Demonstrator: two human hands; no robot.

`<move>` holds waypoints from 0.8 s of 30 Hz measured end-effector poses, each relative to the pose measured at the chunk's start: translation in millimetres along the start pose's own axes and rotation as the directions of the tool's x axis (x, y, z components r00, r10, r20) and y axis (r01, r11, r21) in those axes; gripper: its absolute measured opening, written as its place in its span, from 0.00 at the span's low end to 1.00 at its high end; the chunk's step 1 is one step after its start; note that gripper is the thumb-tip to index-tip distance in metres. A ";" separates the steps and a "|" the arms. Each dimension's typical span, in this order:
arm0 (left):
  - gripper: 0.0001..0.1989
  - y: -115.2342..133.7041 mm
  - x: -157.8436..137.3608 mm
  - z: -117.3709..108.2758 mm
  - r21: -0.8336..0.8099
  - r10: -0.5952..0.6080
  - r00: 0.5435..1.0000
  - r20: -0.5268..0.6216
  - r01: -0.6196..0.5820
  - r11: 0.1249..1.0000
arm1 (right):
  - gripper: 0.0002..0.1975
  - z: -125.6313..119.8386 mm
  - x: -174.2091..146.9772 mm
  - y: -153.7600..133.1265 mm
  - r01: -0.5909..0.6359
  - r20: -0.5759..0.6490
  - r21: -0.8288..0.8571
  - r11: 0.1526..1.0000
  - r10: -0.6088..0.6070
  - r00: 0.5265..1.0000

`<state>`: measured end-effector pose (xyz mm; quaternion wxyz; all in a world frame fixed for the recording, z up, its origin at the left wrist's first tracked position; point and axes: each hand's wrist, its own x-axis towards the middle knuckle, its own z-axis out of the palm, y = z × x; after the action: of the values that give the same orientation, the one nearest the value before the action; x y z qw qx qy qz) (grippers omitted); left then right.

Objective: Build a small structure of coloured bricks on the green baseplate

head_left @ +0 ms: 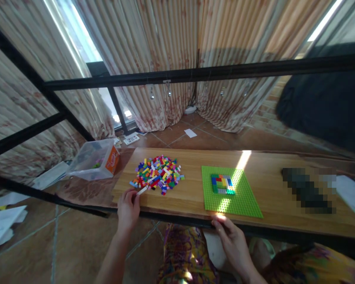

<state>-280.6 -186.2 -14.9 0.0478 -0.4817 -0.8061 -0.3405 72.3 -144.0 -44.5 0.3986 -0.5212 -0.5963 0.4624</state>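
Note:
My left hand (128,210) is at the near left of the wooden board, pinching a long white toy brick (142,191) between thumb and fingers. Just beyond it lies a loose pile of small coloured bricks (159,173). To the right, a green studded baseplate (248,203) rests flat and carries a low, roughly square build of coloured bricks (223,184). My right hand (232,240) is at the board's front edge below the baseplate, its fingertips drawn together. Whatever they might hold is too small or hidden to make out.
A clear plastic box (91,157) with an orange label and a few pieces inside stands left of the board. A pixelated dark object (306,191) and white papers (353,195) lie on the right. A black metal rail (195,74) crosses beyond, before curtains (165,39).

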 end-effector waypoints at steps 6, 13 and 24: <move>0.10 43.2 -16.8 -0.1 -0.247 0.050 0.984 0.173 -0.006 0.969 | 0.15 4.4 -2.0 -8.7 0.074 0.024 -0.034 0.997 -0.073 0.997; 0.10 149.2 -31.8 36.8 -0.506 0.262 0.757 0.599 0.105 0.856 | 0.15 -3.6 15.4 -35.6 0.359 0.054 -0.251 0.899 -0.357 0.932; 0.09 215.0 2.6 95.4 -0.533 0.409 0.644 0.646 -0.002 0.846 | 0.10 -52.2 78.2 -31.9 0.437 0.079 -0.463 0.771 -0.456 0.887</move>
<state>-84.2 -62.1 21.4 -0.3655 -0.6645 -0.5795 -0.2984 103.3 -60.4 -0.9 0.3705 -0.4538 -0.7886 0.1868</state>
